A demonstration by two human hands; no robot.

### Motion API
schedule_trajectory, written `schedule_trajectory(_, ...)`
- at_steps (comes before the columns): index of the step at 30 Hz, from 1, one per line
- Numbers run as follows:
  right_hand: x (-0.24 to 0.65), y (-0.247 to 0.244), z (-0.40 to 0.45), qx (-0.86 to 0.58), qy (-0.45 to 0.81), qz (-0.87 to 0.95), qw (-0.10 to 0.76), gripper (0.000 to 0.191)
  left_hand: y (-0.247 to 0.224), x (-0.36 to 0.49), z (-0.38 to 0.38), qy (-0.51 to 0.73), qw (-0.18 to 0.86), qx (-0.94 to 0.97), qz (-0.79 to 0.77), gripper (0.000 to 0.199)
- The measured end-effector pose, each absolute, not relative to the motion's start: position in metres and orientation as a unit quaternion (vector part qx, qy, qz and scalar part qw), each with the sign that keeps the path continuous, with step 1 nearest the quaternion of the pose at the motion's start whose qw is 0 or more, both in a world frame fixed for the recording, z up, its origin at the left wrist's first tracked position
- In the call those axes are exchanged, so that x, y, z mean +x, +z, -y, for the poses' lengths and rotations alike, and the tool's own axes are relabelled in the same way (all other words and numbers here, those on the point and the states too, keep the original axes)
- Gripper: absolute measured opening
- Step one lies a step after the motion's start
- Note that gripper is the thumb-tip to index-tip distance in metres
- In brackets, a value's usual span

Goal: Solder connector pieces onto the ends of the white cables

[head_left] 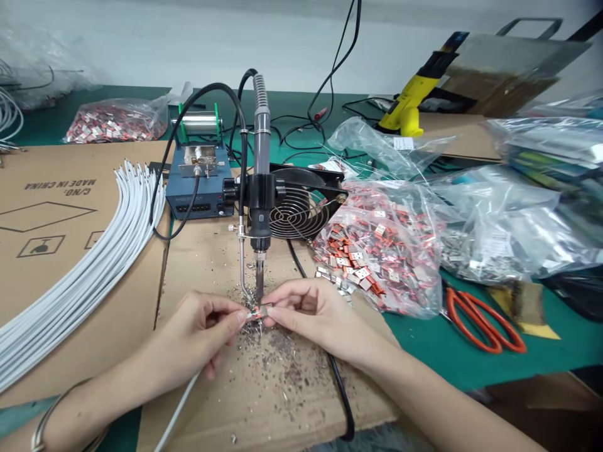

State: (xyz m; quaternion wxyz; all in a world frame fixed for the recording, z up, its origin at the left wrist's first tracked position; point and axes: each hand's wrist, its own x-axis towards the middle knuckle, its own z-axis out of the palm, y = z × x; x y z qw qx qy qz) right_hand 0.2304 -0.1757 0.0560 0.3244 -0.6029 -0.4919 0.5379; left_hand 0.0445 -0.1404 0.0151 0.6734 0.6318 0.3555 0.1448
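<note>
My left hand (205,326) pinches the end of a white cable (181,405) whose length trails down under the palm to the front. A small metal USB connector (264,309) with orange plastic is held between thumb and fingers of my right hand (318,311). Cable end and connector meet directly below the tip of an upright soldering iron (260,220), clamped in a stand. Beside that tip a thin bent solder feed tube (242,270) points down at the joint. Fingertips partly cover the joint, so its exact contact is hard to see.
Stripped white cables (89,289) lie bundled at left. Behind stand a blue solder feeder (198,188), a solder spool (200,122) and a fan (301,210). At right are a bag of connectors (391,245), orange-handled scissors (485,320) and a yellow heat gun (407,103). Solder crumbs dot the cardboard (198,420).
</note>
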Motion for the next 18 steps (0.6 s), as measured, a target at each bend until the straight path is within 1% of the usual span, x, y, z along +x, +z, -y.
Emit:
schedule_trajectory(12, 0.2337, 0.0625, 0.1772, -0.567, 0.579, 0.473, 0.346, 0.015, 0.0198, 0.0441, 0.1416, 0.167, 0.706, 0.593, -0.348, 0.034)
schedule_trajectory(18, 0.2324, 0.0583, 0.1774, -0.589, 0.549, 0.499, 0.319, 0.014, 0.0191, 0.0434, 0.141, 0.155, 0.694, 0.605, -0.358, 0.035)
